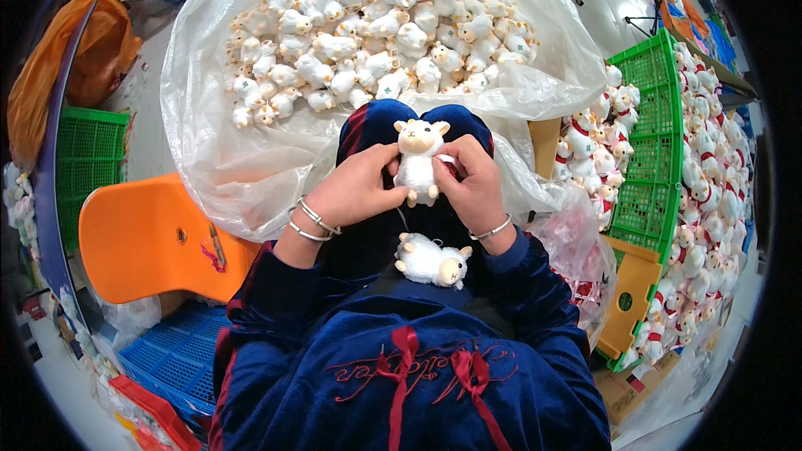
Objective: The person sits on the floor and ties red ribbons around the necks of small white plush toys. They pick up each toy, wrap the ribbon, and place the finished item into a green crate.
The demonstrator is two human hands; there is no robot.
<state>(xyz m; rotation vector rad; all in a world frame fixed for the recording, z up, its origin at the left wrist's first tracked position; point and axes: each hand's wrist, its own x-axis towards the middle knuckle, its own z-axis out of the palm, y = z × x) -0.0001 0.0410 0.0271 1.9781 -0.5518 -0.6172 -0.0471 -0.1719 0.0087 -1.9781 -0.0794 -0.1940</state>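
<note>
A small white plush sheep (416, 171) is held upright above my knees, its face toward me. My left hand (361, 182) is closed on its left side, thumb near the feet. My right hand (474, 182) pinches it from the right, with a bit of white and red showing by the fingers that I cannot make out. In my lap, below the hands, lies a second plush sheep (433, 260) on its side, its head to the right.
A large clear plastic bag (200, 108) full of white plush sheep (334, 46) spreads ahead. On the left stands an orange chair (134, 238) with small scissors (217, 246) on it. Green crates (652, 142) and plush toys with red neck bands (706, 200) are on the right.
</note>
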